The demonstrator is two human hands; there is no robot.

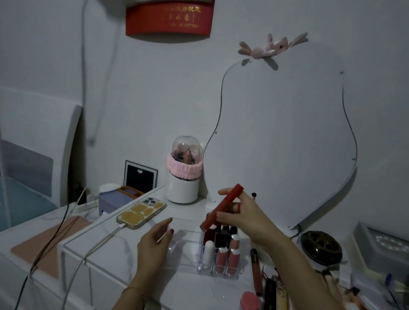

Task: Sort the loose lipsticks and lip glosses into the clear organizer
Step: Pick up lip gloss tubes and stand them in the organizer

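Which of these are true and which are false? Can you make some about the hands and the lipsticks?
1. The right hand holds a red tube. True.
2. The red tube stands upright in the organizer. False: it is tilted, above the organizer.
3. The left hand grips the phone. False: it holds nothing, beside the organizer.
4. Two pink glosses stand in the organizer's front slots. True.
5. The phone has a cable plugged in. True.
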